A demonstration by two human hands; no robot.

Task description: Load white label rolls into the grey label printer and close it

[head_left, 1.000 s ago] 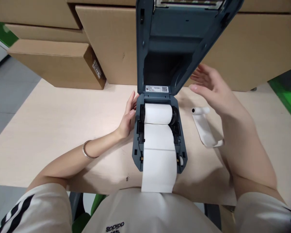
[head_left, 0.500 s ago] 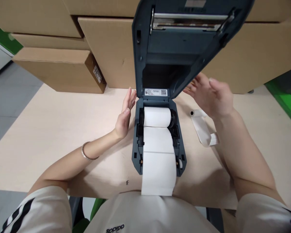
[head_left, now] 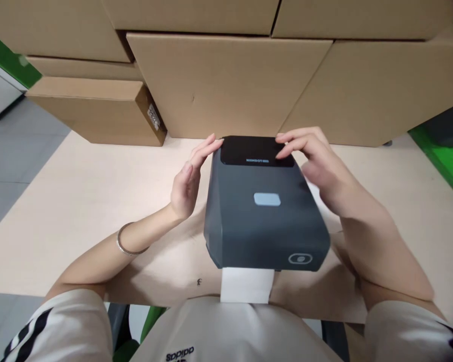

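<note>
A dark grey label printer (head_left: 245, 216) stands on the table in front of me with its lid down over the base. White label paper (head_left: 246, 285) sticks out of its front, toward my shirt. My left hand (head_left: 191, 181) is open at the printer's left side, fingertips by the rear left corner of the lid. On the other side, my right hand (head_left: 309, 156) is open too, its fingers resting on the glossy black window (head_left: 254, 151) at the lid's rear. The paper roll inside is hidden by the lid.
Large cardboard boxes (head_left: 226, 85) form a wall behind the printer. A flatter cardboard box (head_left: 94, 110) sits at the table's back left. Pale wooden tabletop (head_left: 109, 186) stretches to both sides. Some white paper (head_left: 326, 211) shows partly behind my right forearm.
The printer's lid has swung down from upright and covers the paper roll. My right hand has moved in from beside the raised lid onto its top. My left hand has shifted slightly left.
</note>
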